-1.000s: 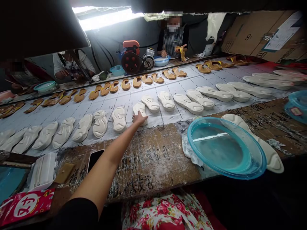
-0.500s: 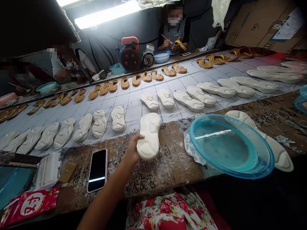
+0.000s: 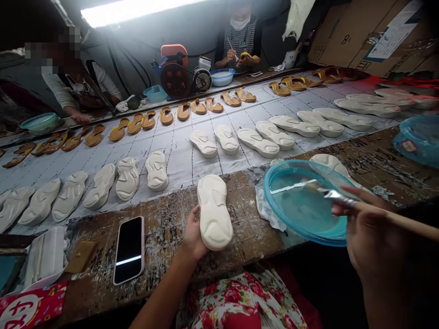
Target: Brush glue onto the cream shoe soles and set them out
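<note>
White sole: over bench | left hand: gripping sole | right hand: closed round brush, bristles over basin | step: likely brush-wetting | next move calls for: steady sole, brush clearing rim

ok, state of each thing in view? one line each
Left hand: gripping the held sole
Held sole: patterned face showing
Right hand: gripping a brush
Brush: bristles over the blue basin, contact with liquid unclear
Blue basin: uncovered, holding liquid
Phone: face up, screen dark
Tube light: lit
Row of white soles: lying patterned side up
</note>
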Demonstrator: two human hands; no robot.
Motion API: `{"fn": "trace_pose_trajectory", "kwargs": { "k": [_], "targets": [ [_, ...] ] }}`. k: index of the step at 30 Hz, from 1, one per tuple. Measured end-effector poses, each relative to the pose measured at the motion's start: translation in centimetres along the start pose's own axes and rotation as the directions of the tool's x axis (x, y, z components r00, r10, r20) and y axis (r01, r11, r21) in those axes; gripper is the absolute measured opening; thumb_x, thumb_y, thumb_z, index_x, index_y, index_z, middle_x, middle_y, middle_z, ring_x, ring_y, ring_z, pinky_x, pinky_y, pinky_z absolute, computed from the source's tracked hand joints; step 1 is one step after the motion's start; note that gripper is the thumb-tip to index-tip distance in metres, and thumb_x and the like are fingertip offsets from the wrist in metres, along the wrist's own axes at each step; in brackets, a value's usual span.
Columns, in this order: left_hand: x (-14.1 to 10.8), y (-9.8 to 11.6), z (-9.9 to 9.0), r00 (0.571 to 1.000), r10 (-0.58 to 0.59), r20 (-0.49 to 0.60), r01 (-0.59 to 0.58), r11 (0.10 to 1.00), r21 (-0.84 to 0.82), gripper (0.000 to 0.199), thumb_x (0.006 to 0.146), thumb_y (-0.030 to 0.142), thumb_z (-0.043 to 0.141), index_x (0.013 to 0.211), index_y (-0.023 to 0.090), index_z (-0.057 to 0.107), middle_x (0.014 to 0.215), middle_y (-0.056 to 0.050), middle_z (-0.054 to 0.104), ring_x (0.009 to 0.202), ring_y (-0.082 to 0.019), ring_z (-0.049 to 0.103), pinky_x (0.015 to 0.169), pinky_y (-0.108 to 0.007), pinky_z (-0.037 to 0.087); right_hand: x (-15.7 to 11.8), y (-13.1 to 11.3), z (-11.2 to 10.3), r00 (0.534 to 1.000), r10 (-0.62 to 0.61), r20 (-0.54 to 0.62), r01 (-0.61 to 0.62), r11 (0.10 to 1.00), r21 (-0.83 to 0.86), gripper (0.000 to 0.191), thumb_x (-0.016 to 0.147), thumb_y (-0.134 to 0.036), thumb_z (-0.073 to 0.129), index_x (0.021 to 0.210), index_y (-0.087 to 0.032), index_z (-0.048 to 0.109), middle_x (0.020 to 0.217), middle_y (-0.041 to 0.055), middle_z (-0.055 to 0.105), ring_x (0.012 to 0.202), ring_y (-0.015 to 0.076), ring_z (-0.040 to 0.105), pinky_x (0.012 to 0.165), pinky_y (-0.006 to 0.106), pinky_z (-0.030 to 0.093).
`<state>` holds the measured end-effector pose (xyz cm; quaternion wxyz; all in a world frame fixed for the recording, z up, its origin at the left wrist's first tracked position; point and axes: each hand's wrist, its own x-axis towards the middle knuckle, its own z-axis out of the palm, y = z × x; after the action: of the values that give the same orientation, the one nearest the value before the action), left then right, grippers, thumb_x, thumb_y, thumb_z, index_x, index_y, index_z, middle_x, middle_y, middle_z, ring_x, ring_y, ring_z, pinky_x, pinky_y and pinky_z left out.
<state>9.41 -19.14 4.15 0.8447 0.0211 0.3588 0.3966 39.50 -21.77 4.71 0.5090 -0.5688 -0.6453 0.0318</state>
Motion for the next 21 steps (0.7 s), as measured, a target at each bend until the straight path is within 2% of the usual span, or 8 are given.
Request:
{"fn": "trace_pose_trajectory", "kwargs": {
  "k": [3,6,10,13,17,21],
  "targets": [
    [-0.2,0.1,0.1,0.999,-0.032,-0.022,0.033,0.999,0.024,0.057,0.084,0.048,0.03,0.118,0.01,0.053,0.104,-0.019,0.064,0.088,-0.031,0.063,0.08,-0.05,0.046,-0.1,0.5,0.4,0.985,0.131,0.11,-0.131,0.991,-0.01,0.031,0.089,-0.035,0.04,0.091,-0.014,0.063,0.059,0.0016,0.057,0.059,0.0075,0.059,0.056,0.014,0.044],
    [-0.3,0.1,0.5,0.999,-0.033,-0.023,0.033,0.999,0.013,0.057,0.087,0.048,0.028,0.122,0.009,0.051,0.098,-0.017,0.066,0.087,-0.029,0.063,0.083,-0.046,0.046,-0.3,0.2,1.0,0.949,0.261,0.178,-0.245,0.964,-0.105,0.029,0.079,-0.043,0.056,0.076,-0.015,0.064,0.054,0.0,0.057,0.051,0.0093,0.057,0.049,0.016,0.042],
    [-0.1,-0.1,1.7,0.998,-0.008,-0.057,0.011,0.999,0.047,0.055,0.089,0.047,0.029,0.128,0.011,0.047,0.097,-0.014,0.067,0.087,-0.025,0.064,0.086,-0.039,0.046,-0.2,0.1,2.3,0.886,0.394,0.244,-0.354,0.915,-0.191,0.046,0.071,-0.061,0.054,0.068,-0.017,0.066,0.055,0.0012,0.059,0.051,0.0124,0.057,0.05,0.021,0.04],
    [0.0,-0.2,2.4,1.0,-0.005,-0.027,0.007,0.995,0.1,0.056,0.088,0.048,0.031,0.129,0.012,0.046,0.097,-0.013,0.067,0.087,-0.024,0.063,0.087,-0.037,0.045,0.0,0.2,2.7,0.839,0.457,0.296,-0.409,0.888,-0.212,0.056,0.065,-0.071,0.051,0.065,-0.017,0.066,0.057,0.0022,0.061,0.051,0.0144,0.057,0.049,0.024,0.039],
    [-0.1,-0.1,2.8,0.999,0.032,0.027,-0.037,0.979,0.2,0.058,0.088,0.048,0.035,0.129,0.009,0.044,0.098,-0.015,0.066,0.086,-0.023,0.063,0.089,-0.037,0.043,0.2,-0.6,1.7,0.822,0.515,0.241,-0.467,0.854,-0.229,0.05,0.073,-0.064,0.048,0.074,-0.017,0.066,0.057,0.0011,0.057,0.054,0.0132,0.055,0.054,0.023,0.039],
    [-0.4,0.1,3.0,0.998,0.013,0.063,-0.031,0.955,0.295,0.06,0.088,0.048,0.033,0.123,0.003,0.049,0.097,-0.017,0.066,0.085,-0.025,0.063,0.087,-0.038,0.042,0.3,-1.7,0.9,0.82,0.504,0.27,-0.479,0.863,-0.16,0.045,0.08,-0.057,0.044,0.072,-0.016,0.062,0.049,-0.0017,0.046,0.049,0.0093,0.047,0.05,0.021,0.039]
  ]
}}
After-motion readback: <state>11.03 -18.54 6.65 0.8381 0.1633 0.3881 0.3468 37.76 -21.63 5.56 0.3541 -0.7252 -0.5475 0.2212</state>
